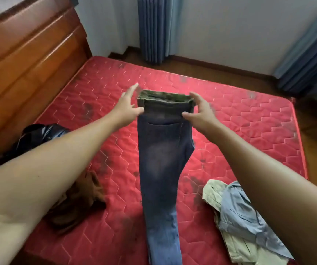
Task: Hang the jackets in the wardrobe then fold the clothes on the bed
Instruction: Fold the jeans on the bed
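Dark blue jeans [161, 165], folded lengthwise, stretch from the middle of the red mattress [239, 119] toward me, and the green camouflage lining shows at the waistband. My right hand [199, 111] holds the waistband's right corner, fingers on the far edge and thumb on the near face. My left hand [128, 106] is at the waistband's left edge with its fingers straight; only the thumb touches the denim. A black jacket [39, 134] lies crumpled at the left side of the bed.
A brown garment [77, 203] lies under my left forearm. A light blue shirt [239, 217] on a beige garment [213, 190] sits at the near right. The wooden headboard [29, 64] runs along the left. Blue curtains [153, 29] hang beyond the bed.
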`<state>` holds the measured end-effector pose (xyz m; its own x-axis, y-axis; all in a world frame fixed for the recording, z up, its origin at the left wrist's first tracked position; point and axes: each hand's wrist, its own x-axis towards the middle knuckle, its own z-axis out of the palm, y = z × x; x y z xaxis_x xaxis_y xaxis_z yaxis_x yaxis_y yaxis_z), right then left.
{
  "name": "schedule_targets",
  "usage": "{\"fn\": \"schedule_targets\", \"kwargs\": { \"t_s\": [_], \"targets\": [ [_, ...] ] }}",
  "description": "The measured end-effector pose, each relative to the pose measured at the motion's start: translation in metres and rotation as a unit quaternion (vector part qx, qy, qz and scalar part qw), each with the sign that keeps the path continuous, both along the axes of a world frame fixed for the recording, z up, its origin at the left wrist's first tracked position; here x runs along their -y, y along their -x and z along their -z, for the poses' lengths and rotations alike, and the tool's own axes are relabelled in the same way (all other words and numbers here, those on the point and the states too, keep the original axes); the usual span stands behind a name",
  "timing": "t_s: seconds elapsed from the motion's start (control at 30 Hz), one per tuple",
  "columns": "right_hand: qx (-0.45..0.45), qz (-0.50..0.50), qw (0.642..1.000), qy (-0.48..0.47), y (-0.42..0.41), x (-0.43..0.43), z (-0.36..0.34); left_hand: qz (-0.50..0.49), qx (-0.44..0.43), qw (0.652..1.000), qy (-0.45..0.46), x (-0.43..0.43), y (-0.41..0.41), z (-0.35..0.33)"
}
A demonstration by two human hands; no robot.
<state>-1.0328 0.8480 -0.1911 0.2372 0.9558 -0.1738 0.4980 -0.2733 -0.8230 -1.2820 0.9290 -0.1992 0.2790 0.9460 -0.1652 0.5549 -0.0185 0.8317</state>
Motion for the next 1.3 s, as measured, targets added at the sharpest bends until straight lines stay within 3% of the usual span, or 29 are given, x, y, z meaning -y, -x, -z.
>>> {"fn": "schedule_targets", "kwargs": {
  "t_s": [0.07, 0.17, 0.4, 0.73, 0.93, 1.03, 1.3],
  "targets": [
    [-0.019, -0.022, 0.999, 0.018, -0.002, -0.019, 0.02, -0.037, -0.066, 0.997, 0.003, -0.019, 0.001, 0.022],
    [0.043, -0.074, 0.993, 0.081, -0.002, -0.007, 0.075, -0.014, -0.155, 0.987, 0.043, 0.005, 0.01, 0.08],
    [0.112, -0.146, 0.951, 0.247, 0.0, 0.093, 0.222, 0.04, -0.207, 0.958, 0.193, 0.121, 0.034, 0.22],
    [0.012, -0.07, 0.909, 0.411, 0.038, 0.281, 0.414, -0.057, -0.146, 0.901, 0.405, 0.303, 0.048, 0.395],
    [-0.109, 0.058, 0.908, 0.402, 0.064, 0.353, 0.483, -0.116, -0.064, 0.86, 0.493, 0.378, 0.039, 0.46],
    [-0.133, 0.121, 0.907, 0.38, 0.073, 0.354, 0.485, -0.149, -0.026, 0.859, 0.489, 0.388, 0.032, 0.469],
    [-0.254, 0.139, 0.89, 0.353, 0.102, 0.378, 0.482, -0.187, 0.046, 0.874, 0.446, 0.413, 0.045, 0.48]
  ]
}}
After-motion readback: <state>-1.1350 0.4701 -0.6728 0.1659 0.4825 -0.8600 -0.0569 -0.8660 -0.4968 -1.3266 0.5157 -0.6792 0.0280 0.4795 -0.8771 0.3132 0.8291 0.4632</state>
